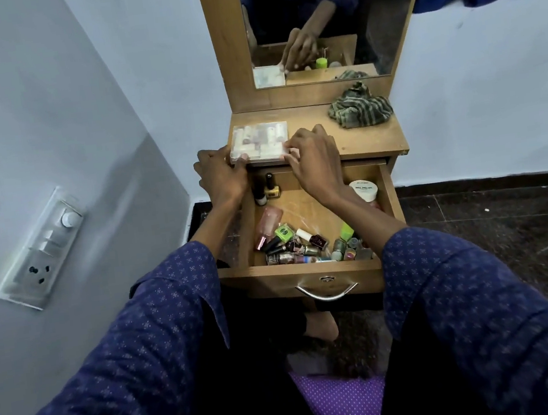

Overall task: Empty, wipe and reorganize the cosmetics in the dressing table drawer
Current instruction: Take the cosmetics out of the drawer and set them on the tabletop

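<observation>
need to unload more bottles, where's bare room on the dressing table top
Bare wood lies between the clear box under both hands and the striped cloth, and along the front right edge of the tabletop. The drawer's near end is crowded with bottles.

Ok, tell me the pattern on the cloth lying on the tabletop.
The cloth is dark green with pale stripes, seen in the head view.

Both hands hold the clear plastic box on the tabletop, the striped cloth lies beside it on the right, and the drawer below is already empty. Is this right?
Not quite. The head view shows the drawer is not empty: nail polish bottles and a white-lidded jar lie in it. The rest holds: the left hand and right hand hold the clear plastic box on the tabletop, the striped cloth to its right.
</observation>
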Tool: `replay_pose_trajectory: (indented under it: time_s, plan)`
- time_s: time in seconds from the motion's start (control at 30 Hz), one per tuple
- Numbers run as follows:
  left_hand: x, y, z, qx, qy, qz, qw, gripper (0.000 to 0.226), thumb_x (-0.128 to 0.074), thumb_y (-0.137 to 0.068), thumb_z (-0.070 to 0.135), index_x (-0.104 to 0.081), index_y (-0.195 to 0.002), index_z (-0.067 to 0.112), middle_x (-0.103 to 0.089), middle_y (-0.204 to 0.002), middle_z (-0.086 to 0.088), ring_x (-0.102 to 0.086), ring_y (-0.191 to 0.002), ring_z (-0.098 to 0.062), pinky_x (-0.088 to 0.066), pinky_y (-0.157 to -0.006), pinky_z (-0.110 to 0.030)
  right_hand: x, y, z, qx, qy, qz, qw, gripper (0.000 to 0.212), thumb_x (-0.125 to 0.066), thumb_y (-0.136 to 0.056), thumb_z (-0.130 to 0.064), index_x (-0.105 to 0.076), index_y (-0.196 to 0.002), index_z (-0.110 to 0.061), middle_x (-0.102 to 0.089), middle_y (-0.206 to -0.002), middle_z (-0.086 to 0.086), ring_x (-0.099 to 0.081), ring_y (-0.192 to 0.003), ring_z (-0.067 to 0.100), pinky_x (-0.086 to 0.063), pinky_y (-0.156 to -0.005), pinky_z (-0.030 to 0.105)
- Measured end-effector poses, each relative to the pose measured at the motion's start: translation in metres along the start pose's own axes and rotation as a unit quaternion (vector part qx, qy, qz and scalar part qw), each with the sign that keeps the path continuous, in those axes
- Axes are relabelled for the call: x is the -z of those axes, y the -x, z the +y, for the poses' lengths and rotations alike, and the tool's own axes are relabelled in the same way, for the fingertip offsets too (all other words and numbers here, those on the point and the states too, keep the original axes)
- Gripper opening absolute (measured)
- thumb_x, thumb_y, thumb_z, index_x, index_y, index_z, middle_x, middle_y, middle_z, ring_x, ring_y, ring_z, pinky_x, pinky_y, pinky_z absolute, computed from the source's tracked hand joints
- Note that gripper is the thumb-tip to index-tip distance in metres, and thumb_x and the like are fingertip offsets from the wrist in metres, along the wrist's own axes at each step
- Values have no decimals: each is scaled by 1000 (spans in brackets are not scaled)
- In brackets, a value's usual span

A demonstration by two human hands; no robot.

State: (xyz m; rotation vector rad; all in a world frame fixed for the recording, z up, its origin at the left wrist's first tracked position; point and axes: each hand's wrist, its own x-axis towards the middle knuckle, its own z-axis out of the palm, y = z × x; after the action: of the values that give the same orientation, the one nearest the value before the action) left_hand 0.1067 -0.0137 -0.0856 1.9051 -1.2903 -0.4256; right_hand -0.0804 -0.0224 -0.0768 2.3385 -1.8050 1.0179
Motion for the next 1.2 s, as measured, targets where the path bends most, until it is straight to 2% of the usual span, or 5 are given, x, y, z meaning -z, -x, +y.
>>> replay_pose_trajectory:
  time_s: [0.5,0.73,0.87,0.97,1.2]
  plan:
    - [-17,-61,2,-26,-30,-34,999,43,-52,-103,30,-55,-146,23,-51,-137,-11,-43,-133,-32,-35,-109,-50,-32,-66,10,-17,2,-20,1000,18,-75,-93,-33,-79,-108,-24,-69,-115,-6,-51,-119,17,-38,-97,40]
    - [-19,-42,2,-5,-71,-58,996,65,-48,-107,42,-23,-164,24,-34,-155,-14,-30,-145,-34,-32,-112,-58,-29,-57,-4,-53,24,-2,998,19,-77,-91,-33,-77,-108,-23,-66,-120,-7,-52,-117,19,-38,-95,38]
    - [-21,6,-4,-47,-6,71,996,38,-58,-100,27,-51,-135,14,-47,-136,-8,-45,-129,-28,-44,-104,-52,-25,-9,-22,-85,-69,67,992,12,-72,-95,-27,-67,-105,-24,-59,-109,-8,-54,-98,14,-47,-77,29]
    - [-18,29,-15,-99,-31,113,988,17,-58,-97,24,-57,-112,16,-50,-121,-5,-50,-116,-23,-44,-98,-44,-34,35,-33,-90,-117,42,988,7,-68,-99,-24,-67,-106,-24,-62,-103,-11,-61,-85,11,-54,-66,33]
    - [-28,53,-42,-127,-119,33,984,25,-67,-98,36,-66,-118,20,-58,-119,-1,-56,-115,-21,-47,-101,-46,-48,48,-24,-84,-122,-28,989,24,-63,-101,-25,-69,-125,-28,-67,-113,-10,-69,-90,15,-60,-71,39]
